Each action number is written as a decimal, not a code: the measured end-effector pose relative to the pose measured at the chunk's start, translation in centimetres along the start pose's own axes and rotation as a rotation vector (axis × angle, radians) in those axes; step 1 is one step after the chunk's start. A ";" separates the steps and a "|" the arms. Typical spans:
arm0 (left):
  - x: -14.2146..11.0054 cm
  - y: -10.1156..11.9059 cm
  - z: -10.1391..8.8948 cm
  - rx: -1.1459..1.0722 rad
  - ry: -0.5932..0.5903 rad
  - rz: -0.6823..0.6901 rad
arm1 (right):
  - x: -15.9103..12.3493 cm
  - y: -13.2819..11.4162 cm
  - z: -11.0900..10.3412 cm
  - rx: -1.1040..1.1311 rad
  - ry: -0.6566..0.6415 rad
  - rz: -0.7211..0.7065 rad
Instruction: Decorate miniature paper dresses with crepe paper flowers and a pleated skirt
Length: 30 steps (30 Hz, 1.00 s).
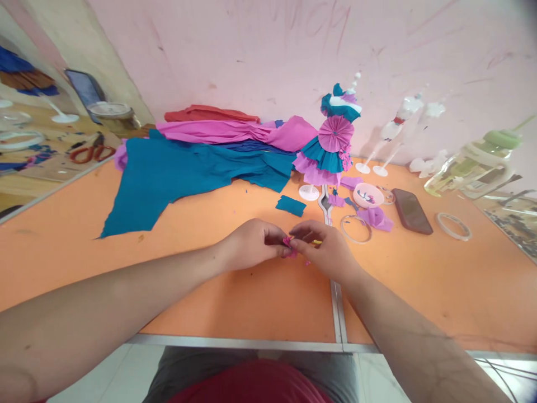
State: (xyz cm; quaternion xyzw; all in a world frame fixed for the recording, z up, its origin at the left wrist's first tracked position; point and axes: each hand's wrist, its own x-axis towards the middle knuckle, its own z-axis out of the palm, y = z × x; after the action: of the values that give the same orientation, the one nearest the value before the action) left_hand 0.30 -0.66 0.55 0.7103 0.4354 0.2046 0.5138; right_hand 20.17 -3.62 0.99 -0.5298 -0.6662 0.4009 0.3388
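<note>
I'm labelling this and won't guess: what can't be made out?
In the head view:
Pink piece: shape hidden by left hand and right hand.
Yellow thing: partly covered by right hand.
Blue-and-brown ruffled piece: cut off by left edge.
Scraps in pink bowl: too small to identify.

A pink wall (251, 61) with red scrawls (293, 17) stands behind an orange table (210, 313) trimmed in metal edging (239, 342); at left, a cream wall section (92, 56) adjoins it. The floor (109, 378) is pale tile.
</note>
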 end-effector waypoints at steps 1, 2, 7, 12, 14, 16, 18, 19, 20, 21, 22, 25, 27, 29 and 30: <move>0.0 0.0 0.0 -0.001 -0.007 0.002 | 0.0 0.0 0.0 -0.016 -0.009 -0.004; -0.1 0.0 0.1 -0.002 -0.010 0.000 | 0.1 0.0 0.0 -0.035 -0.011 -0.008; 0.1 0.1 0.0 -0.066 0.091 -0.002 | 0.2 -0.2 -0.2 -0.135 0.065 0.023; 0.5 -0.3 -0.4 -0.124 0.102 -0.030 | -0.1 -0.2 -0.1 -0.113 0.048 0.090; 0.7 -0.6 -0.4 -0.090 0.057 -0.034 | -0.2 -0.2 0.0 -0.014 0.005 0.134; 0.7 -0.7 -0.3 -0.049 0.027 -0.021 | -0.2 -0.2 0.1 0.107 -0.051 0.174; 0.6 -0.7 -0.2 -0.043 0.027 -0.006 | -0.1 -0.1 0.2 0.175 -0.085 0.189; 0.5 -0.7 -0.2 -0.054 0.033 0.001 | 0.0 0.0 0.2 0.178 -0.087 0.192; 0.5 -0.7 -0.3 -0.063 0.035 0.005 | 0.1 0.1 0.2 0.165 -0.078 0.194; 0.4 -0.7 -0.3 -0.066 0.031 0.009 | 0.2 0.3 0.1 0.147 -0.072 0.195; 0.4 -0.7 -0.4 -0.055 0.025 0.013 | 0.2 0.5 0.1 0.127 -0.071 0.197; 0.3 -0.8 -0.4 0.083 0.074 0.040 | 0.4 1.2 0.1 0.042 -0.061 0.197; 0.4 -1.0 -0.2 0.227 0.191 0.124 | 0.5 1.5 0.2 0.005 -0.052 0.206; 0.5 -1.3 0.2 0.344 0.273 0.263 | 0.5 1.8 0.3 -0.009 -0.047 0.225; 0.6 -1.4 0.4 0.380 0.274 0.327 | 0.5 1.8 0.4 -0.008 -0.054 0.234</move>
State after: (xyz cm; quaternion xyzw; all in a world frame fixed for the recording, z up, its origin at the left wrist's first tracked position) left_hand 0.33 -0.26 -0.97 0.8203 0.4110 0.2937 0.2682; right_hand 20.53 -2.99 -0.74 -0.5943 -0.6104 0.4489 0.2697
